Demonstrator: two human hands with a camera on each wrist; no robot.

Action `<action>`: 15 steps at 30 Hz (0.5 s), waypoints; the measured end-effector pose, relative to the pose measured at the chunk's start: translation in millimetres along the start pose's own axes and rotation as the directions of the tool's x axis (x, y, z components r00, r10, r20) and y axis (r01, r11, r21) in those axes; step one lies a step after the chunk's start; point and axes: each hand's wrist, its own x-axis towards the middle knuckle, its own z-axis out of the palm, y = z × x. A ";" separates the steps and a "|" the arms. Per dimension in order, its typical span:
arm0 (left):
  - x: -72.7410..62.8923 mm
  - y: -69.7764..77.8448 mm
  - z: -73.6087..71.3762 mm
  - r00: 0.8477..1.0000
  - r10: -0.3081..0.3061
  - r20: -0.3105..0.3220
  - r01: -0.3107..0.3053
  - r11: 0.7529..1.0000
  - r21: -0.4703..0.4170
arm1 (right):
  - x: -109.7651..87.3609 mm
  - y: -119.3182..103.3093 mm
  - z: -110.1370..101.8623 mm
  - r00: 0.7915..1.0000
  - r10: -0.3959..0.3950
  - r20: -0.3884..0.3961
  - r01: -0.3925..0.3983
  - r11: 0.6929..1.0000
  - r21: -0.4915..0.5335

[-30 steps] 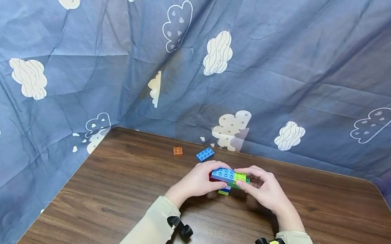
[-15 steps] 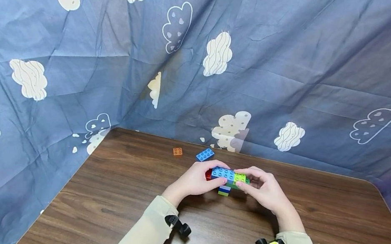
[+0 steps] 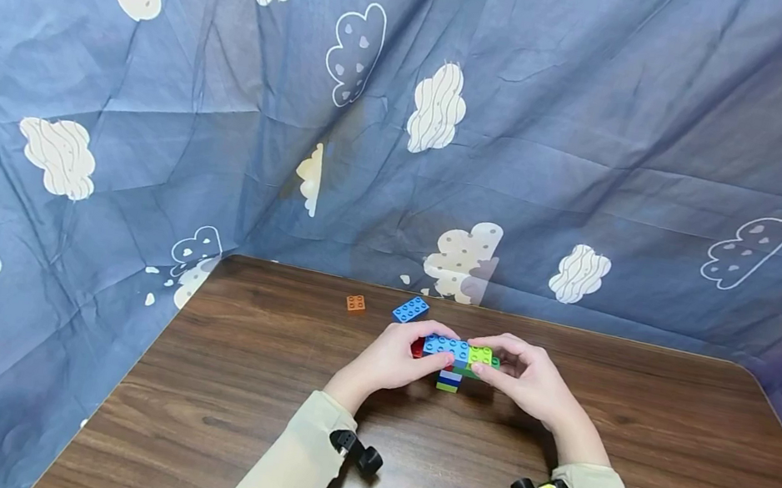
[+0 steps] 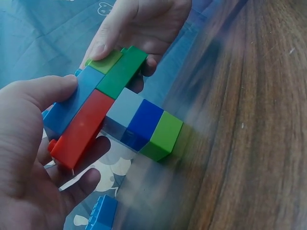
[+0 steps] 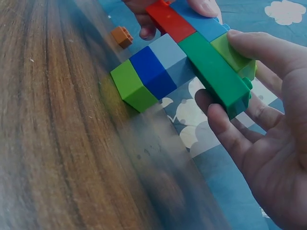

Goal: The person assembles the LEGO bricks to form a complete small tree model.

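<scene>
A T-shaped stack of toy building bricks is between my hands. Its narrow column has a light blue brick [image 4: 124, 109], a dark blue brick [image 4: 146, 123] and a lime brick [image 4: 165, 136] at the bottom. A red brick [image 4: 84, 129] and a green brick [image 5: 213, 72] lie end to end across the column. Above them are a blue brick [image 3: 442, 346] and a small lime brick [image 3: 480, 354]. My left hand [image 3: 391, 358] grips the blue-and-red end, thumb on the blue brick. My right hand [image 3: 530, 379] pinches the lime-and-green end. Whether the column touches the table is unclear.
Behind the stack, a loose blue brick [image 3: 411, 309] lies on the brown wooden table [image 3: 252, 358]. To its left is a small orange brick [image 3: 355, 303]. A blue cloud-patterned cloth [image 3: 523, 171] hangs behind the table's far edge.
My left hand has shifted slightly to the left along the stack, and its thumb now lies on the blue brick, uncovering more of the red end. The right hand has stayed put.
</scene>
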 end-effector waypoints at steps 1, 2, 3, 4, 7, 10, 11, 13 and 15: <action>0.1 0.1 -0.2 1.000 0.001 0.001 -0.001 1.000 0.002 | -0.1 0.2 0.2 1.000 0.004 -0.001 -0.004 1.000 0.003; 0.1 0.3 -0.4 1.000 0.002 0.001 -0.002 1.000 0.004 | -0.2 0.6 0.3 1.000 0.010 -0.001 -0.010 1.000 0.007; 0.1 0.5 -0.6 1.000 0.002 0.002 -0.002 1.000 0.005 | -0.2 1.3 0.5 1.000 0.015 0.000 -0.015 1.000 0.013; 0.1 0.7 -0.7 1.000 0.001 0.003 -0.001 1.000 0.005 | -0.4 2.0 0.5 1.000 0.021 -0.001 -0.021 1.000 0.020; 0.1 1.0 -0.9 1.000 -0.003 0.005 0.003 1.000 0.004 | -0.5 4.5 1.2 0.999 0.032 -0.003 -0.032 0.999 0.036; 0.0 1.1 -0.7 1.000 -0.013 0.007 0.013 1.000 0.003 | -0.6 6.9 2.9 0.999 0.046 -0.005 -0.046 0.997 0.058; 0.0 1.1 -0.7 1.000 -0.016 0.007 0.016 1.000 0.004 | -0.6 7.9 3.8 0.999 0.050 -0.005 -0.050 0.997 0.067; 0.0 1.1 -0.4 1.000 -0.023 0.007 0.023 1.000 0.004 | -0.6 9.7 5.8 0.998 0.059 -0.007 -0.059 0.994 0.088; -0.1 1.1 -0.3 1.000 -0.028 0.008 0.028 1.000 0.004 | -0.7 11.7 7.5 0.998 0.061 -0.008 -0.060 0.992 0.114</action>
